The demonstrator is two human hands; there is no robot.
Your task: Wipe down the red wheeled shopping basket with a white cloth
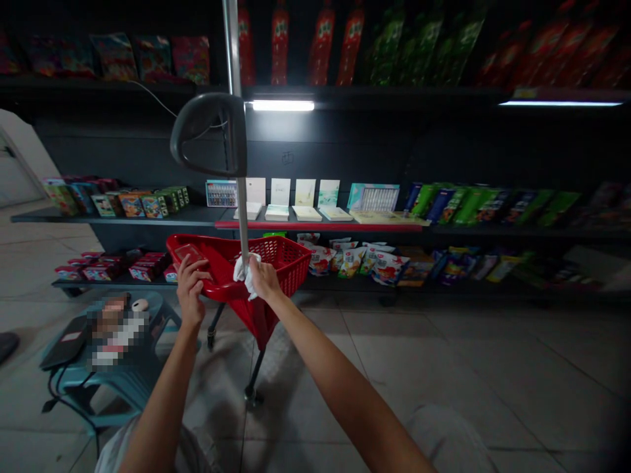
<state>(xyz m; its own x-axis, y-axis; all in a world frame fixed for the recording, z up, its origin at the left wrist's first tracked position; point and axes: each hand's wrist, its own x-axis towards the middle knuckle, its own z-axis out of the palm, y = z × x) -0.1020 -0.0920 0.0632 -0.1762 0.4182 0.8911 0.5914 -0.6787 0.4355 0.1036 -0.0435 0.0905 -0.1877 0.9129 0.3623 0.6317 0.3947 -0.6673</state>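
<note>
A red plastic shopping cart [290, 266] stands before me on dark legs with small casters. A silver metal pole [241, 217] rises from it, bearing a grey loop handle [209, 135]. My right hand [265, 279] is closed on a crumpled white cloth [248, 272], pressed against the lower part of the pole at the near rim. My left hand [191, 286] grips the cart's left rim, its fingers bent over the edge. The undersides of its fingers are hidden.
Behind the cart, dark shelves carry boxes [133, 202], notebooks [306, 211], snack bags [389, 266] and red bottles [323, 43]. To the left, a blue-green stool [106, 381] holds a black device [66, 341] with hanging cables and blurred-out items. A shoe [6, 343] shows at the left edge.
</note>
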